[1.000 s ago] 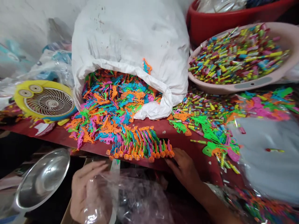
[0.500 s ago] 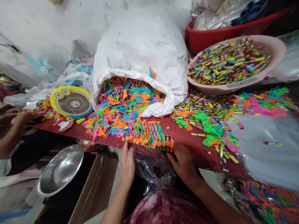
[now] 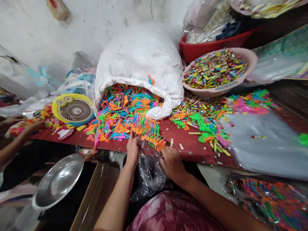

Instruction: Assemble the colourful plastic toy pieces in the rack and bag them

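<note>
At the table's front edge, a clear plastic bag hangs down over my lap. My left hand grips its left side, fingers closed, beside the left end of a packed row of small colourful plastic toys. Closed on the bag's right side is my right hand, by the row's right end. The row lies slanted at the bag's upper edge; whether the toys sit inside the bag is hard to tell. Behind it, more such toys spill from a large white sack.
A yellow fan stands left of the sack. To the right are a pink basin of small wrapped tubes and a stack of clear plastic bags. A metal bowl sits lower left. Another person's hands work at far left.
My right hand has moved left, closer to my left hand. The toy row now slants down to the right and looks more bunched. The camera view has shifted.
</note>
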The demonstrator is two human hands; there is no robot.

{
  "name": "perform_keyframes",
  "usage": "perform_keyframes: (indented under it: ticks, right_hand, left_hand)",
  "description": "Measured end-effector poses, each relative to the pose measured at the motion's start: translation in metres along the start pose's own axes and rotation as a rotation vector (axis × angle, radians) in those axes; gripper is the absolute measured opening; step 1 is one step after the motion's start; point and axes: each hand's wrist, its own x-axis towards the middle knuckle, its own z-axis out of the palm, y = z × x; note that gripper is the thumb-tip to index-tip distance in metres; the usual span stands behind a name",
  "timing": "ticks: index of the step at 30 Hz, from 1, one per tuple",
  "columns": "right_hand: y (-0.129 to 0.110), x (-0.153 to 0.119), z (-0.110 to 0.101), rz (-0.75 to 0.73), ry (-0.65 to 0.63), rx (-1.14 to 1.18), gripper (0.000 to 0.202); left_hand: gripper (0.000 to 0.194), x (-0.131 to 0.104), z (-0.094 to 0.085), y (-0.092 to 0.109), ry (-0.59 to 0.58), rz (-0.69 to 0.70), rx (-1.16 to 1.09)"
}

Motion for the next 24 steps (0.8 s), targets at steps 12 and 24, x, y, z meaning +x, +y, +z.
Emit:
perform_keyframes:
  ticks: [12, 24]
  right_hand:
    - [-0.012, -0.018, 0.025, -0.173, 0.079, 0.364, 0.048]
    - [-0.003, -0.017, 0.013, -0.299, -0.152, 0.541, 0.058]
  left_hand:
    - [0.075, -0.101, -0.007, -0.021, -0.145, 0.381, 0.479]
    - [0.039, -0.063, -0.014, -0.015, -0.12, 0.364, 0.586]
